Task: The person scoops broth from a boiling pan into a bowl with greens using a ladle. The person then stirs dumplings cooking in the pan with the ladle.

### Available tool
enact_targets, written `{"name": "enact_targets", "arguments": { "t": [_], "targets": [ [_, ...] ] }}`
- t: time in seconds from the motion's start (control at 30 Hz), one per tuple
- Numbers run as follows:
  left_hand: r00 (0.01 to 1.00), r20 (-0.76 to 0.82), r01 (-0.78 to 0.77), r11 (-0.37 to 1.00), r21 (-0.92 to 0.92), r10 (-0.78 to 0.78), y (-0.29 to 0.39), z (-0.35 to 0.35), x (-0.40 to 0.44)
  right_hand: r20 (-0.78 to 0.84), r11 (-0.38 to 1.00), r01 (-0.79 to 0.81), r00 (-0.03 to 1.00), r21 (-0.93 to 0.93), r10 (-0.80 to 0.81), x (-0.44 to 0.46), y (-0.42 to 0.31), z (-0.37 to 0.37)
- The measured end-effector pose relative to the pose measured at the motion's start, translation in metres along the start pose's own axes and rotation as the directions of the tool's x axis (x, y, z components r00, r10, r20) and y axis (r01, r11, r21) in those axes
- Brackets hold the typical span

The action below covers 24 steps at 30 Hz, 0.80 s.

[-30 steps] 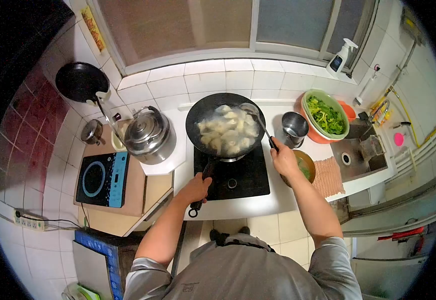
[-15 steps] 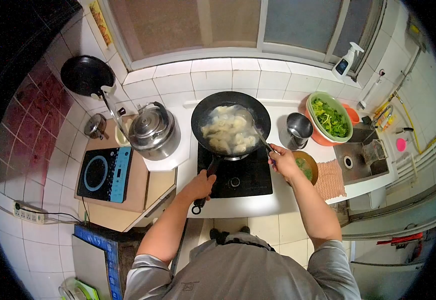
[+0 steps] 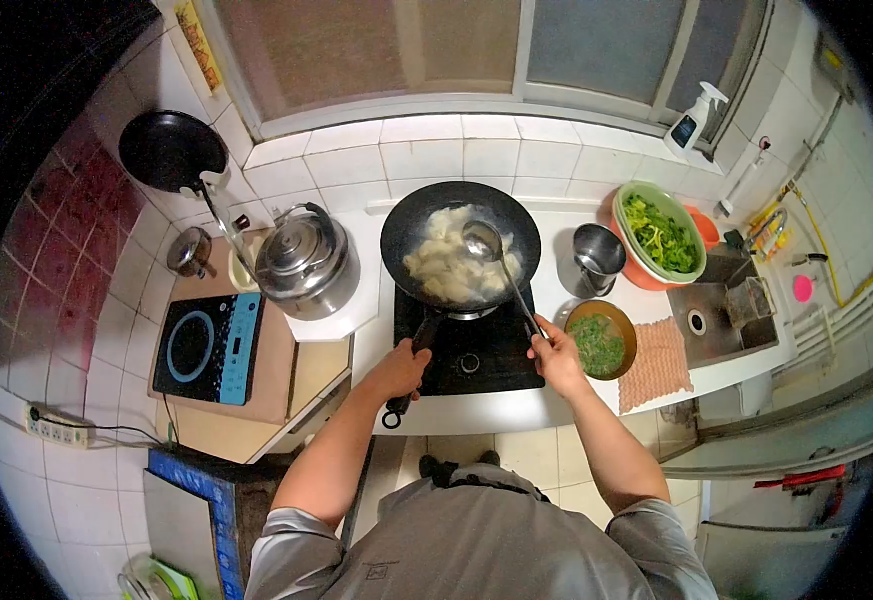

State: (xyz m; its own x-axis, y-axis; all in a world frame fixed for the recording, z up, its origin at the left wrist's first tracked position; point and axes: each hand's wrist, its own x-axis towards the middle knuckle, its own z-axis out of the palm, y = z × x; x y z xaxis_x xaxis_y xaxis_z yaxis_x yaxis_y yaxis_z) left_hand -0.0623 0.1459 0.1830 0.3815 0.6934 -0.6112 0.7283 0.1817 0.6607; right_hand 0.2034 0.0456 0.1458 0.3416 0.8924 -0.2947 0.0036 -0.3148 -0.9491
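Observation:
A black wok (image 3: 396, 255) sits on the black stove (image 3: 468, 365), holding pale dumplings (image 3: 446, 262) in cloudy, steaming liquid. My left hand (image 3: 402, 370) is closed around the wok's dark handle. In my right hand (image 3: 558, 358) is the handle of a metal ladle (image 3: 482, 241), whose bowl lies over the right part of the dumplings. Just beside that hand stands a brown bowl (image 3: 628, 342) with chopped greens in liquid. A steel cup (image 3: 598, 258) stands behind the bowl.
To the left are a steel kettle (image 3: 306, 262), a black frying pan (image 3: 172, 150) and an induction cooker (image 3: 206, 348). On the right, a green basin (image 3: 694, 262) of leafy vegetables, a pinkish cloth (image 3: 653, 365) and the sink (image 3: 726, 340). A spray bottle (image 3: 694, 120) stands on the sill.
My right hand has moved slightly left and toward me. The ladle's bowl has shifted left and now shows clearly above the dumplings. The brown bowl is more visible. My left hand stays on the wok's handle.

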Motion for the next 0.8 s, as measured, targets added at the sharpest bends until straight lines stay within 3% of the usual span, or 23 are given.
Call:
{"name": "enact_targets", "arguments": {
  "t": [0.2, 0.3, 0.4, 0.5, 0.6, 0.8],
  "targets": [
    [1.0, -0.008, -0.026, 0.999, -0.047, 0.026, -0.009, 0.001, 0.006, -0.027, 0.999, 0.034, 0.999, 0.019, -0.033, -0.002, 0.011, 0.007],
    [0.994, -0.048, -0.105, 0.991, -0.083, 0.101, -0.012, 0.001, 0.007, -0.03, 0.996, 0.063, 0.997, -0.068, -0.065, -0.001, 0.014, 0.009],
    [0.978, -0.176, -0.121, 0.992, -0.043, 0.112, 0.0, 0.003, -0.003, -0.035, 0.989, 0.098, 0.994, -0.108, -0.103, -0.001, 0.017, 0.01],
    [0.996, -0.065, -0.061, 0.998, -0.008, 0.06, -0.012, 0.004, 0.019, -0.061, 0.983, 0.075, 0.994, -0.17, -0.087, -0.001, 0.015, 0.012],
    [0.994, -0.084, -0.063, 0.986, 0.152, 0.077, -0.001, 0.002, 0.009, -0.088, 0.976, 0.061, 0.993, -0.21, -0.081, -0.005, 0.007, 0.016],
    [0.994, -0.09, -0.036, 0.976, 0.216, 0.057, 0.007, 0.002, 0.004, -0.104, 0.977, 0.042, 0.992, -0.211, -0.065, -0.005, 0.009, 0.018]
  ]
}}
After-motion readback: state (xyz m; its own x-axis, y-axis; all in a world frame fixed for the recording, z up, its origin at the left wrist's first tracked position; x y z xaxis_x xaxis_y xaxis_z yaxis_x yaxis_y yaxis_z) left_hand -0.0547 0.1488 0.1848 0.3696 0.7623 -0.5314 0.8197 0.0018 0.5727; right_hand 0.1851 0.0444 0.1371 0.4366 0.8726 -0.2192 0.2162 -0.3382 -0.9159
